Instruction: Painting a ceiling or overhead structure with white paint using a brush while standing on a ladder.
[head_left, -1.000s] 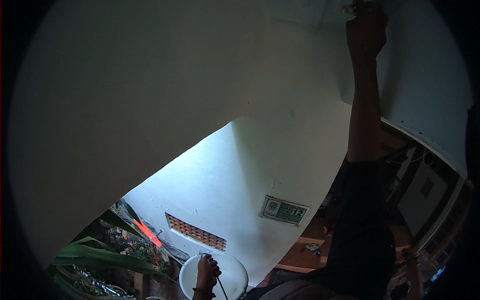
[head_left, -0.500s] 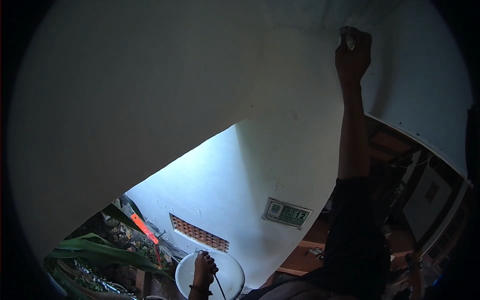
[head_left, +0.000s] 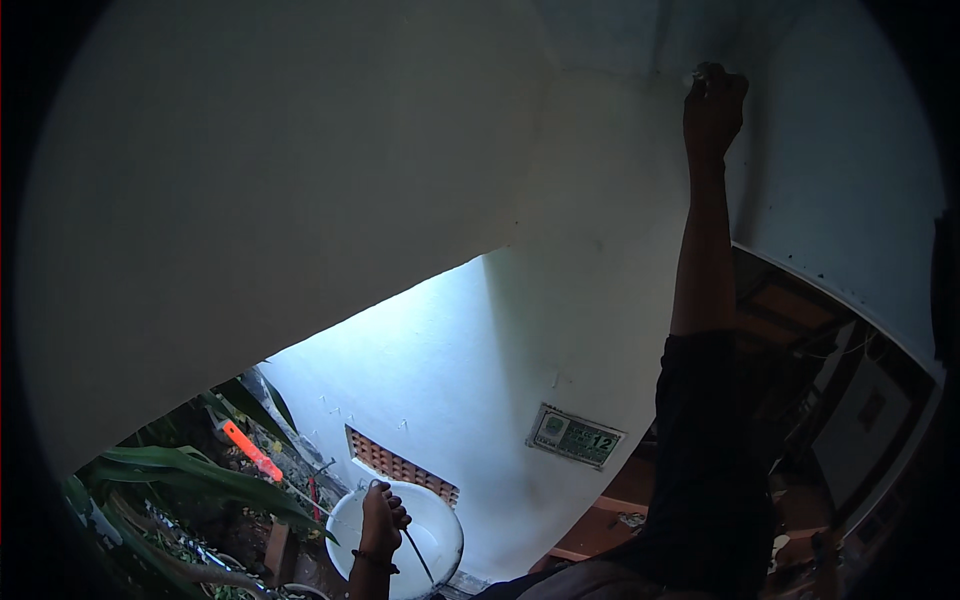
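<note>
My right hand (head_left: 714, 115) is raised high at the upper right, at the corner where the pale wall (head_left: 590, 300) meets the overhead surface. Its fingers are closed around a small whitish object (head_left: 692, 78), mostly hidden, whose kind I cannot make out. Low in the view, my left hand (head_left: 383, 518) is closed in front of a round white basin (head_left: 436, 525). A thin dark rod (head_left: 418, 556) slants down from its fist across the basin; its upper end is hidden by the fingers. A dark band circles the left wrist.
A slanted pale surface (head_left: 250, 200) fills the upper left. Below it are long green leaves (head_left: 200, 482) and an orange-handled tool (head_left: 250, 450). The wall carries a brick-coloured vent (head_left: 400, 466) and a small plaque (head_left: 576, 436). Brown furniture (head_left: 610, 525) stands at the lower right.
The view has shifted slightly. My right hand has turned, and the whitish object now shows at the fingers' left edge. My left hand, the rod and the basin appear farther left.
</note>
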